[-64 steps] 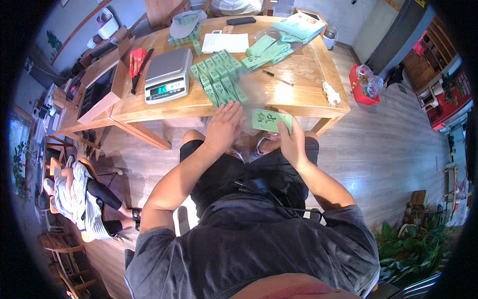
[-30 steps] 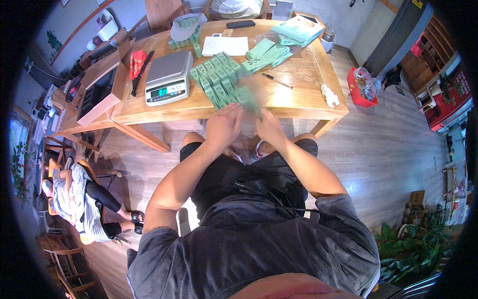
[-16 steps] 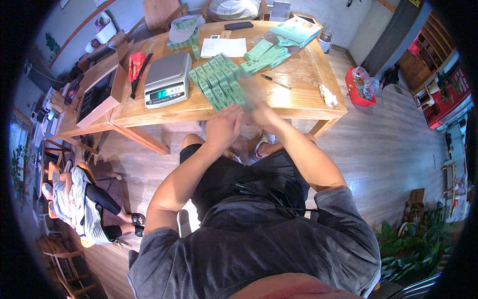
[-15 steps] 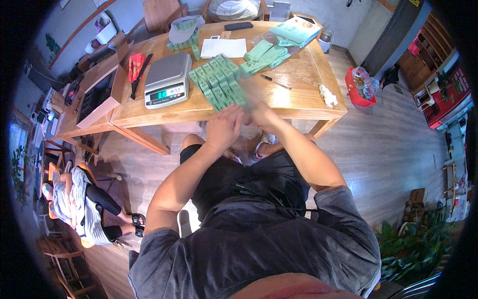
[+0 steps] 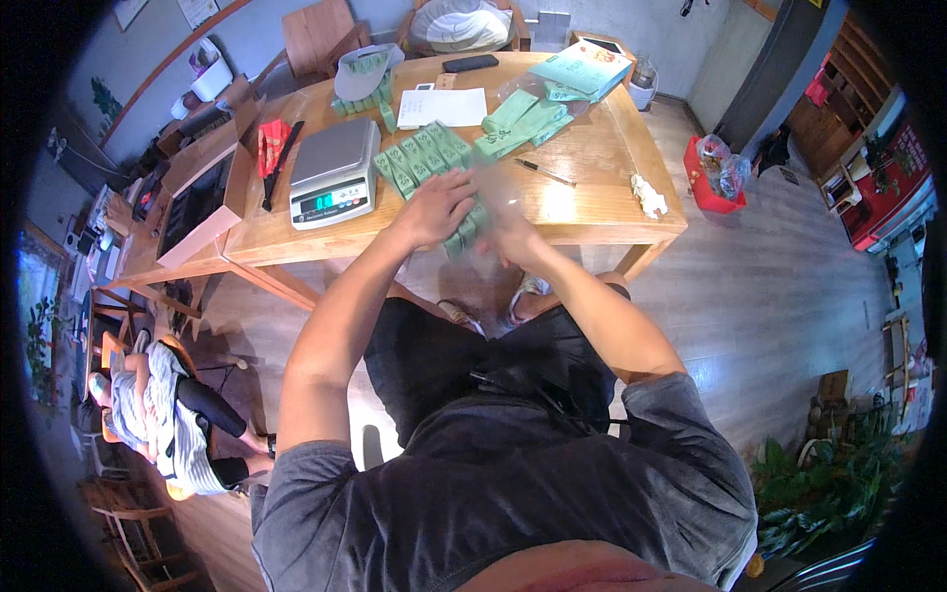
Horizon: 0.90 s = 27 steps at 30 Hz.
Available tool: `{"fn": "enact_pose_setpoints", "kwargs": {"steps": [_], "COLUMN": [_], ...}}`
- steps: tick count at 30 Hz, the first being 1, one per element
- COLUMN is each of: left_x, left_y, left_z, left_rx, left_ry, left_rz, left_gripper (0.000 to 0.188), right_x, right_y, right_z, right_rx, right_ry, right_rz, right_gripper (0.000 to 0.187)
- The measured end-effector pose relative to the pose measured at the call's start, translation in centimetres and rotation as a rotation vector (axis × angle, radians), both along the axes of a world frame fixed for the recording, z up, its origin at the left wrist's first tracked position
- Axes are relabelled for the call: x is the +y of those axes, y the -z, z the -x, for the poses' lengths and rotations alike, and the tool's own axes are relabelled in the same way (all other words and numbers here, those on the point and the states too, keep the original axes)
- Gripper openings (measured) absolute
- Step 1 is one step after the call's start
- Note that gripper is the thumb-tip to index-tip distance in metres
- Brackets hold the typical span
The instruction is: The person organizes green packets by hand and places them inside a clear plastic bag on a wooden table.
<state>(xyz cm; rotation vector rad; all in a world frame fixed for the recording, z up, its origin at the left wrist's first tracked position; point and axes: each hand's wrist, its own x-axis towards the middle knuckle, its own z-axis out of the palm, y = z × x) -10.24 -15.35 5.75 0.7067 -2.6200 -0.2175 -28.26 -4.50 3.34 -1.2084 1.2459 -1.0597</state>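
Note:
Several green packets with dark markings [image 5: 422, 153], joined in rows, lie on the wooden table [image 5: 602, 232] in front of me. My left hand [image 5: 441, 207] rests across their near part, fingers stretched out over them. At the table's front edge, a row of packets sticks out beneath that hand. My right hand [image 5: 515, 242] is at the packets' right side near the edge; its fingers are smeared, so its grip is unclear. Left of the packets stands a digital scale [image 5: 335, 168] with a bare grey pan.
Loose green packets [image 5: 523, 123] lie at the back right beside a light blue bag [image 5: 582, 69]. A pen [image 5: 547, 173], white paper [image 5: 444, 107], a grey cap [image 5: 365, 69] and crumpled tissue [image 5: 648, 195] are on the table. An open cardboard box [image 5: 212, 202] stands left; a person [image 5: 148, 405] sits behind it.
My left hand has moved up and slightly left from the table edge onto the packets. My right hand stays near the edge. The near end of the packets now sticks out further toward me.

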Motion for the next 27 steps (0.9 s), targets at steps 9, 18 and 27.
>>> {"fn": "enact_pose_setpoints", "kwargs": {"steps": [9, 18, 27], "left_x": [0.6, 0.4, 0.4], "left_y": [0.2, 0.0, 0.9], "left_z": [0.5, 0.0, 0.3], "left_rx": [-0.102, -0.143, -0.104], "left_ry": [-0.033, -0.026, -0.036], "left_rz": [-0.041, -0.030, -0.008], "left_gripper": [0.045, 0.046, 0.045], "right_x": [2.0, 1.8, -4.9], "right_y": [0.2, 1.2, -4.9], "right_z": [-0.1, 0.6, 10.5], "right_rx": [0.141, 0.168, 1.057], "right_ry": [0.206, 0.220, 0.507], "right_rz": [-0.007, 0.107, 0.496], "right_gripper": [0.041, 0.027, 0.030]}}
